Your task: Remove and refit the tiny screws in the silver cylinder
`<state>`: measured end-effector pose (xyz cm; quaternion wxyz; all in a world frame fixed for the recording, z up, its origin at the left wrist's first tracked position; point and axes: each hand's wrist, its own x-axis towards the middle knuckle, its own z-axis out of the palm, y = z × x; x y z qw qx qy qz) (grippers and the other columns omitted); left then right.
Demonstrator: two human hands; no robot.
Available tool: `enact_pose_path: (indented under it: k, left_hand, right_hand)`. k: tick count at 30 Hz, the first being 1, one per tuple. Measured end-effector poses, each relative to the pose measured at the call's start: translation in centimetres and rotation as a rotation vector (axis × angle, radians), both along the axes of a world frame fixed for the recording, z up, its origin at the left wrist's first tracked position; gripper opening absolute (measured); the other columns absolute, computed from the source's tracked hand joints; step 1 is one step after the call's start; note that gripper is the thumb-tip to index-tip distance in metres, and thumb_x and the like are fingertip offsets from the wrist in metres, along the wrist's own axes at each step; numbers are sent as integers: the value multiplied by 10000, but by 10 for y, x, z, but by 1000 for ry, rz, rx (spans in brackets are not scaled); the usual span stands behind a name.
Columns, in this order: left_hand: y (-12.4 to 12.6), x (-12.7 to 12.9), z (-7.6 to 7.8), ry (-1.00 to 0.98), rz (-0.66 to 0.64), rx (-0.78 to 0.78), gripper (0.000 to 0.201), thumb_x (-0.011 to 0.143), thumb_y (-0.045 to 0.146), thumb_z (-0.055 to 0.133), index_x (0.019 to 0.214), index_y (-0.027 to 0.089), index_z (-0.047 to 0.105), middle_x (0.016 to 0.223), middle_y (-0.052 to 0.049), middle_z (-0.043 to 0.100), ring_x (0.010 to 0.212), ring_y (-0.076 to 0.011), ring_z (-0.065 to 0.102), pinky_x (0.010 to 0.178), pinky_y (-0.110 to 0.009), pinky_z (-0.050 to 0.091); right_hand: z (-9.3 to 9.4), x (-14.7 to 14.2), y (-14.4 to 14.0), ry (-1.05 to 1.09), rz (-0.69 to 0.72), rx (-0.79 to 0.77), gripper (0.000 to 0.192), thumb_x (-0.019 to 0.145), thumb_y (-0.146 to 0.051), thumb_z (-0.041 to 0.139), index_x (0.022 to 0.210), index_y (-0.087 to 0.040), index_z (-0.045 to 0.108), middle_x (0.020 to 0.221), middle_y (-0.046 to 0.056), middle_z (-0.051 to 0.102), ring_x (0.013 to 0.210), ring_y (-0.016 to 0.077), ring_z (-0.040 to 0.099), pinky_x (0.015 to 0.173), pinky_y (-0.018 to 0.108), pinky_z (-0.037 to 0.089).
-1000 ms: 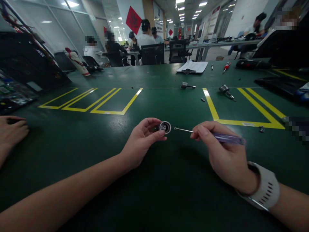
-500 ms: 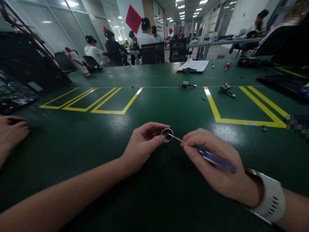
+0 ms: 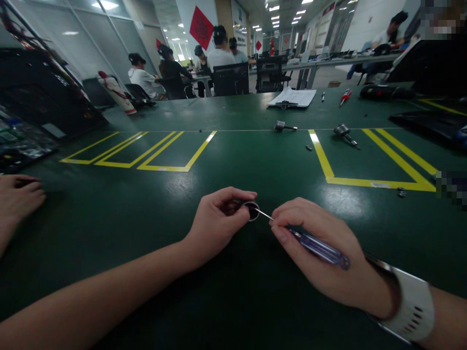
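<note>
no readable text, labels or numbers

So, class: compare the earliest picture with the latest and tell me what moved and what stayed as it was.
The right hand brought the screwdriver leftward, so its tip, which was clear of the round metal part, now sits in the opening. The left hand still pinches that part. The other person's hand and the tools on the table stayed put.

Ring (image 3: 251, 210) left — screwdriver (image 3: 310, 245) right
</note>
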<state>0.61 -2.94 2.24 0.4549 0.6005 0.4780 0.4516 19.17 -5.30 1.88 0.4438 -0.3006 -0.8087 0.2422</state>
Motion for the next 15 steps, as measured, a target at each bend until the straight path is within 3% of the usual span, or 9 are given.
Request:
enact_pose_path:
  k: [15]
  left_hand:
    - [2,3,5,73,62,-25,221,687,114,628,894,113,706,954,-76,729,803,-160,687,784,-278,563]
  right_hand:
    - [-1,-1,-2,-48,-25,69,113,831,-71,533,900,-158,555,845,33,633,826,134,580,766,286,470]
